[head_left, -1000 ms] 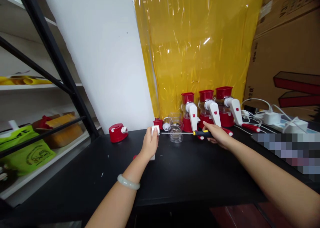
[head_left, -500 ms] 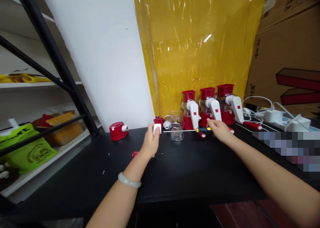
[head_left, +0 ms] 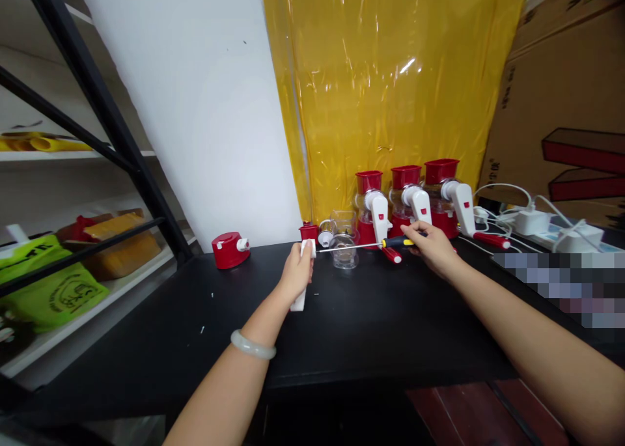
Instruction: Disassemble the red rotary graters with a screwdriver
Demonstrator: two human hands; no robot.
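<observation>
My left hand (head_left: pixel 296 271) is closed around a white crank handle (head_left: pixel 298 301), held upright above the black table. My right hand (head_left: pixel 433 249) grips the black and yellow handle of a screwdriver (head_left: pixel 398 242). Its long shaft points left, with the tip at the upper end of the crank handle; whether it sits in a screw is too small to tell. Behind the shaft stands a clear plastic housing (head_left: pixel 344 258). Beside that are a white round part (head_left: pixel 325 233) and a small red part (head_left: pixel 308 231).
Three assembled red and white rotary graters (head_left: pixel 370 202) line the back right. A red base (head_left: pixel 230 250) sits at the left. White cables and a power strip (head_left: pixel 554 236) lie at far right. A black metal shelf frame (head_left: pixel 105 101) rises on the left; small bits dot the table.
The crank handle has turned in my left hand, so its white lower arm now shows and its red grip is hidden. The screwdriver tilts slightly, its handle end higher; my right fingers have shifted on it.
</observation>
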